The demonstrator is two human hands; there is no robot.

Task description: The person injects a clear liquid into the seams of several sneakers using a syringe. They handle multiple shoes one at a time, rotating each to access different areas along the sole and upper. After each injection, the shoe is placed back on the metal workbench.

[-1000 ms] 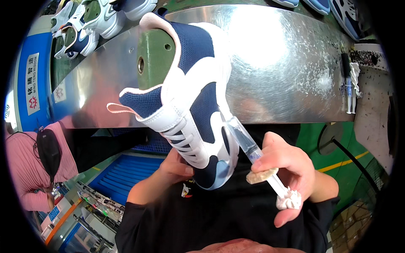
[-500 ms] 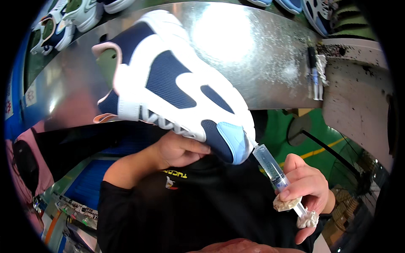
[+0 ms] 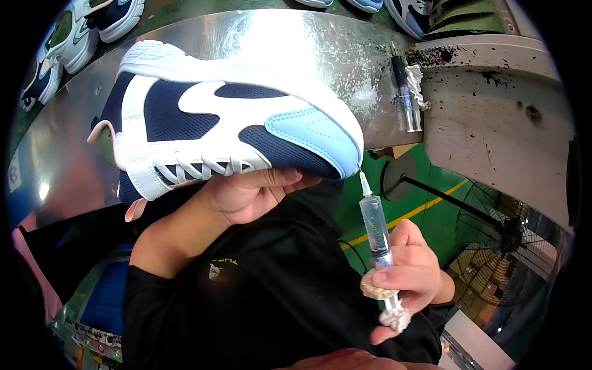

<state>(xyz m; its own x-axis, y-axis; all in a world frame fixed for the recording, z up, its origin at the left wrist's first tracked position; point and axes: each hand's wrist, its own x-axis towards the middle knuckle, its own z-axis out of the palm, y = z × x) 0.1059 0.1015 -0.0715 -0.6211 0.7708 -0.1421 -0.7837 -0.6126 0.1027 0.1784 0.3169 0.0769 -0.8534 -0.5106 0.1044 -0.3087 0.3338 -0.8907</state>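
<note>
A white, navy and light-blue sneaker [image 3: 240,117] lies on its side in the air, sole away from me and toe to the right. My left hand [image 3: 256,191] grips it from below at the laces and toe, its fingers partly hidden under the shoe. In my right hand [image 3: 410,271] is a clear syringe [image 3: 374,225] with liquid in the barrel and whitish wrapping around its flange and plunger end. The thumb lies at the plunger end, fingers around the barrel. The syringe's tapered tip points up at the toe's sole edge, touching or very close.
Two more syringes [image 3: 408,98] lie on the worn metal bench [image 3: 345,61], beside a white machine body [image 3: 493,123]. Several sneakers [image 3: 74,37] stand beyond the bench. A black standing fan [image 3: 509,231] and cartons [image 3: 475,283] are at lower right.
The sneaker has turned from a steep slant to nearly level and shifted left. My right hand has moved left with the syringe, which now stands more upright, its tip still at the toe edge.
</note>
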